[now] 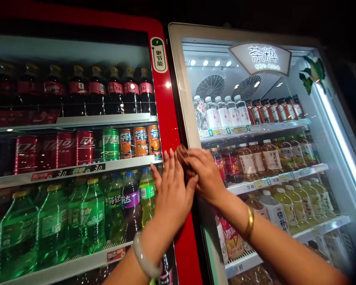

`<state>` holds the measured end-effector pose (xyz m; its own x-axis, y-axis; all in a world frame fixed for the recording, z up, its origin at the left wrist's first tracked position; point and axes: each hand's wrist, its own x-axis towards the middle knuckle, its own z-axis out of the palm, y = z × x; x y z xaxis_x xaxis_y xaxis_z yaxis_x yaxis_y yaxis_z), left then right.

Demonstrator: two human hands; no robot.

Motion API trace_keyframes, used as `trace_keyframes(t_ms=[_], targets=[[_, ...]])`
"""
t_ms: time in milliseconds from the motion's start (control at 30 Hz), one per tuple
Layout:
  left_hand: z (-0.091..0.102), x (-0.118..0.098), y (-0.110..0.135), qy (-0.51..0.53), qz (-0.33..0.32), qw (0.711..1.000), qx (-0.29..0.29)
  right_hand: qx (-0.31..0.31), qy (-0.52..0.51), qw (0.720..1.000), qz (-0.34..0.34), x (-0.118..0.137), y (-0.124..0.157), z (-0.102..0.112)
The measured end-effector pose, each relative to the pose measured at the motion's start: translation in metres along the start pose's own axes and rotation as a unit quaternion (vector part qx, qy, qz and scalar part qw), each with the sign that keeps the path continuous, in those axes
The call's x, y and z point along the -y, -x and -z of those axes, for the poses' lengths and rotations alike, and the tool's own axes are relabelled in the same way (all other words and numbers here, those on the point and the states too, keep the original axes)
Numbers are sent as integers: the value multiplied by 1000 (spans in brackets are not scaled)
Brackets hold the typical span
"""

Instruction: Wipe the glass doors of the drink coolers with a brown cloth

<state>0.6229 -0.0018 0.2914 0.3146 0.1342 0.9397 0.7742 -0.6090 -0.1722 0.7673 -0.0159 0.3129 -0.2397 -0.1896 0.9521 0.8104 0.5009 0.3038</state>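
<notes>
My left hand [173, 194] lies against the red door frame [186, 249] of the left drinks fridge, its fingers stretched upward; a pale bangle [144, 253] circles that wrist. Close beside it, my right hand [207, 172] grips a bunched brown cloth [182, 153] against the edge of the red frame, near the gap between the two fridges. Part of the cloth is hidden by my fingers. A gold bracelet [249, 223] sits on my right wrist.
Behind glass in the left fridge stand cola bottles [77, 85], cans [84, 146] and green soda bottles [91, 213] on shelves. To the right, a lit white-framed fridge [178, 79] holds rows of tea bottles [271, 154] and water bottles [222, 113]. A green-and-white sticker [158, 55] marks the red frame.
</notes>
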Motion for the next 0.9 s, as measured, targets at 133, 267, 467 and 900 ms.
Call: trace_keyframes(t_ms=[133,267,467,900], targets=[[14,10,-63,21,-29,999,-3,-39,34,998,-38,-24,-47,-7],[10,13,-19,-9,-132,990,-44,6,29,999,-22,-9,11,7],[-7,24,13,-56,-188,976,-95,59,73,992,85,-13,41,17],[73,39,-318,-76,-57,995,12,65,133,988,33,-127,-290,1]])
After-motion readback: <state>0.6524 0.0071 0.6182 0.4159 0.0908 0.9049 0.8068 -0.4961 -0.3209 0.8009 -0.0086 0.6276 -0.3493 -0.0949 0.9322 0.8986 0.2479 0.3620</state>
